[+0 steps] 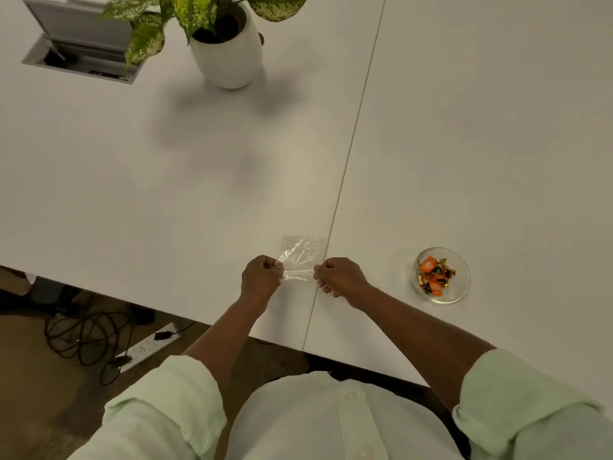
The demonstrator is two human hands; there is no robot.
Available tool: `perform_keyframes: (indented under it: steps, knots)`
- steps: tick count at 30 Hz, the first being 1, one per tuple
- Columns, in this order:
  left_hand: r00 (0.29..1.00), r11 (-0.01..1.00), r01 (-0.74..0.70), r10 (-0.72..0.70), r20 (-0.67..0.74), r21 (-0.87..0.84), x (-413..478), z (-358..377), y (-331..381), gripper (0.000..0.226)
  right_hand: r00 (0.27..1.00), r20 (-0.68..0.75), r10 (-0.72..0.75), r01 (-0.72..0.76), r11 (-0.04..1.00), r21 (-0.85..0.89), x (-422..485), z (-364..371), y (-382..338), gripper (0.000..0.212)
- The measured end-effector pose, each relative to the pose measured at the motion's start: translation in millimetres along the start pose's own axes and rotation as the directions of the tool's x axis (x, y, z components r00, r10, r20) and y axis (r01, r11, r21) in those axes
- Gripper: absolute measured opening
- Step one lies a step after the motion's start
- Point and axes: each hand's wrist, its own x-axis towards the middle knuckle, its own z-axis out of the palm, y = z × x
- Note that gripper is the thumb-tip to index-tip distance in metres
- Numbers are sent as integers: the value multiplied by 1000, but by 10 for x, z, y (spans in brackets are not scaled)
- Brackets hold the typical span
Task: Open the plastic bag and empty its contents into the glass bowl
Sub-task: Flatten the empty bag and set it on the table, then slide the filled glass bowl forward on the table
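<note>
A small clear plastic bag (301,255) lies flat and see-through on the white table (199,180), with nothing visible inside it. My left hand (261,276) pinches its near left edge and my right hand (338,275) pinches its near right edge, both with curled fingers. The bag stretches between them. To the right stands a small glass bowl (459,287) that holds several orange, black and gold wrapped candies (435,275).
A potted plant in a white pot (229,51) stands at the far middle. An open cable hatch (79,44) sits in the table's far left. A seam (351,154) runs down the table. Cables and a power strip (149,346) lie on the floor at left.
</note>
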Motion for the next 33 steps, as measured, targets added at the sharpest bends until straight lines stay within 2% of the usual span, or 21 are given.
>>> perform_keyframes:
  steps: [3,6,8,12,17,21,25,29,33]
  knots:
    - [997,984,-35,46,-58,175,79,13,-60,14,996,-22,-82,74,966,-248,78,56,-17,32]
    - [995,948,-56,81,-66,315,142,23,-103,13,992,-18,-121,98,874,-477,115,89,-29,39]
    - [994,924,-66,93,-56,377,181,18,-132,10,993,-6,-122,97,819,-565,131,115,-16,38]
    - [993,880,-89,117,-31,466,239,2,-171,11,995,7,-98,78,740,-668,154,126,13,51]
    - [991,857,-90,128,-40,507,270,11,-177,15,997,8,-81,64,721,-690,128,26,34,54]
    - [977,824,-141,205,-57,549,264,56,-122,21,996,0,-93,69,738,-672,75,-201,26,51]
    - [951,766,-251,309,3,592,215,229,35,23,994,-22,-108,70,777,-626,-15,-445,17,47]
    - [931,748,-330,360,66,575,117,533,270,21,988,-43,-146,97,822,-561,-120,-665,16,33]
    - [905,724,-407,402,138,556,-51,912,506,22,979,-109,-174,111,894,-433,-255,-971,56,34]
